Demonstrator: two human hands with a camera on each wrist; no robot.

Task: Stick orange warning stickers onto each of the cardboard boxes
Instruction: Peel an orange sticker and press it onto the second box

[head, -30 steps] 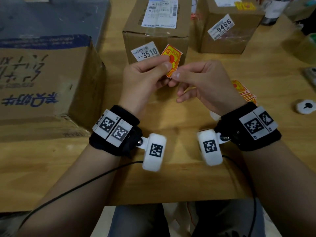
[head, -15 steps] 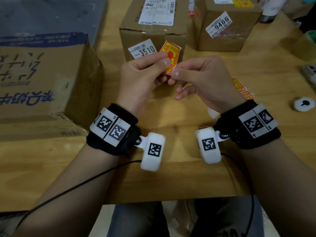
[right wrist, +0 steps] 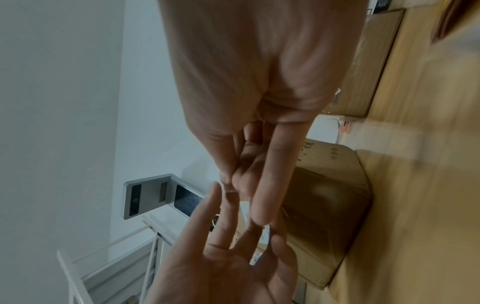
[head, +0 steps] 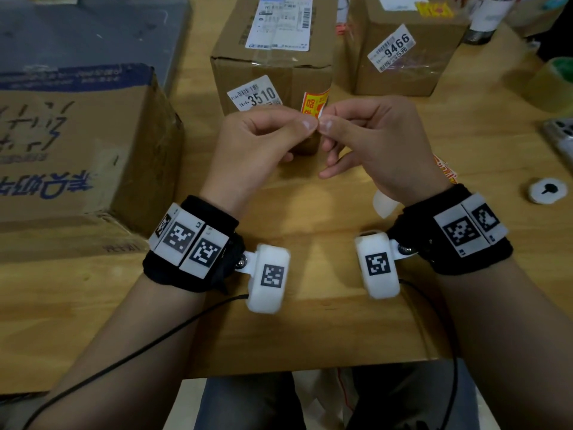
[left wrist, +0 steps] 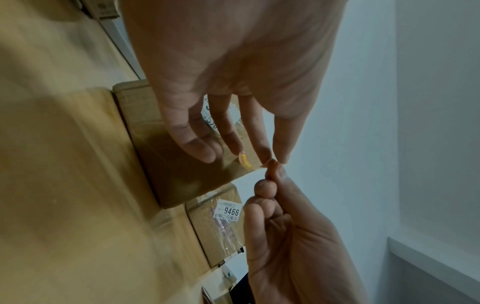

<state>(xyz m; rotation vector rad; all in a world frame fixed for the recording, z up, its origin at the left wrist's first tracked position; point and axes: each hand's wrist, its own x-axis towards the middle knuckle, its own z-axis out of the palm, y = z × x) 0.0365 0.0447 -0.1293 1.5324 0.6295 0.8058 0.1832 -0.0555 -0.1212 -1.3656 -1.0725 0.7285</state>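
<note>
Both hands hold one orange warning sticker (head: pixel 313 104) above the wooden table, in front of the middle cardboard box (head: pixel 273 66) labelled 3510. My left hand (head: pixel 305 124) and right hand (head: pixel 328 124) pinch its lower edge with thumb and forefinger, tips nearly touching. In the left wrist view only the sticker's curled orange edge (left wrist: pixel 244 161) shows between the fingers. The right box (head: pixel 403 66), labelled 9466, bears an orange-yellow sticker (head: pixel 432 9) on top. A large box (head: pixel 77 144) stands at the left. A stack of orange stickers (head: pixel 446 169) lies mostly hidden behind my right wrist.
A green tape roll (head: pixel 555 85) and a phone (head: pixel 561 135) sit at the right edge, with a small white round object (head: pixel 547 190) nearer. A dark bottle (head: pixel 483 20) stands behind the right box. Bare table (head: pixel 310 321) lies under my wrists.
The sticker has turned from tilted to more upright, and less of its face shows. Both pinches have drawn together at its lower edge. The boxes have not moved.
</note>
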